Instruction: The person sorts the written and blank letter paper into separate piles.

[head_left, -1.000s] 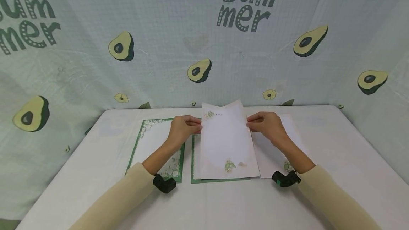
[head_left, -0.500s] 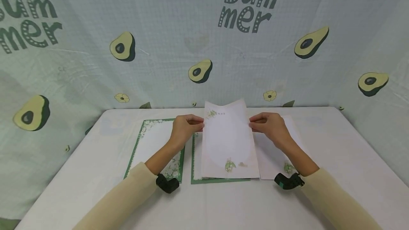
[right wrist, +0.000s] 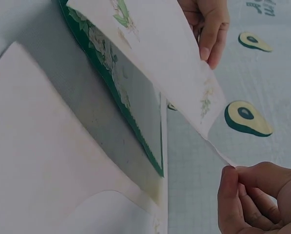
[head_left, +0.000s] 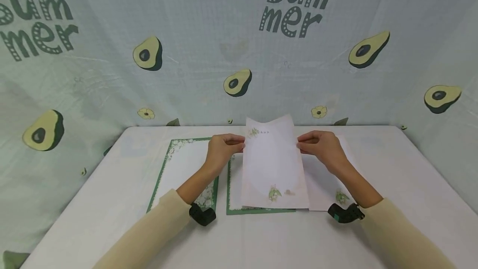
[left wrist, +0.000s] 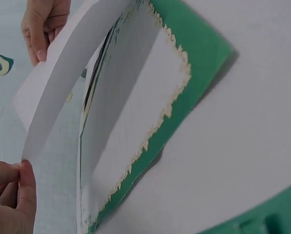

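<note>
A pale pink sheet of paper (head_left: 274, 161) with small printed flowers is held up over the middle of the table. My left hand (head_left: 224, 150) pinches its left edge between thumb and fingers; my right hand (head_left: 323, 148) pinches the right edge. The sheet's top edge dips between the two grips. In the left wrist view the paper (left wrist: 62, 73) bows above a green-bordered sheet (left wrist: 130, 97). The right wrist view shows the thumb and finger of the right hand (right wrist: 260, 195) at the paper's edge. The held sheet partly hides the green-bordered sheet beneath.
Another green-bordered sheet (head_left: 183, 161) lies at the left, partly behind the left forearm. A pale pink sheet (head_left: 325, 182) lies at the right, under the right forearm. The white table (head_left: 269, 240) ends at a hanging cloth (head_left: 201, 32) printed with avocados.
Both hands and the held sheet shift slightly to the right in the head view, with the background shifting right too. Both hands keep their pinch on the sheet.
</note>
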Tool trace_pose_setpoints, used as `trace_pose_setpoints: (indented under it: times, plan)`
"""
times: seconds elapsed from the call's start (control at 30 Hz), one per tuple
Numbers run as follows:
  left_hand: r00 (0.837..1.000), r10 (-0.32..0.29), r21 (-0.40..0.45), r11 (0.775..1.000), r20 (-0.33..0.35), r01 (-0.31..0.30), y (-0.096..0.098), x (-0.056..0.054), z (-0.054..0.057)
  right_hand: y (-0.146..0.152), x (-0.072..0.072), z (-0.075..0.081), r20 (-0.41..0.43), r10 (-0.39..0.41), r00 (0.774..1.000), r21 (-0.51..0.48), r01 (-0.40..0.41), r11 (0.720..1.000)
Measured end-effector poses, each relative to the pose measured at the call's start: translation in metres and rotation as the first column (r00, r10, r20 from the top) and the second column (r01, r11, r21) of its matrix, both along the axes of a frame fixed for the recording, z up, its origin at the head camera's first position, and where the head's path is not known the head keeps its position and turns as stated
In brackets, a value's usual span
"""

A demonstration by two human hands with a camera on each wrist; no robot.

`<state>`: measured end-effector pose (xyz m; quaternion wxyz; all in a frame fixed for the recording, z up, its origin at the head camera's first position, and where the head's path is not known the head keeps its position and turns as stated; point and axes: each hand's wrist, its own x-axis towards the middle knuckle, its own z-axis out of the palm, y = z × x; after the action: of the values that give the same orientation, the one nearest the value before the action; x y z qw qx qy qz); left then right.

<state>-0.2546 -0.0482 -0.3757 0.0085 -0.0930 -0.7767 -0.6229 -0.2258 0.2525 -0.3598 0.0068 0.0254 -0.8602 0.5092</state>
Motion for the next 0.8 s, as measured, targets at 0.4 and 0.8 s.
trace_pose_setpoints:
  times: [0.4,0.8]
  plan:
    - [1.0,0.019,0.025,0.999,0.015,-0.02,0.007,-0.001,-0.004,0.006,0.001,0.001,0.011,-0.009,1.0,0.025,0.009,1.0]
    - [1.0,0.017,0.059,0.998,-0.003,-0.017,0.024,-0.007,-0.003,0.025,0.004,0.008,0.01,-0.009,1.0,0.031,0.009,0.999]
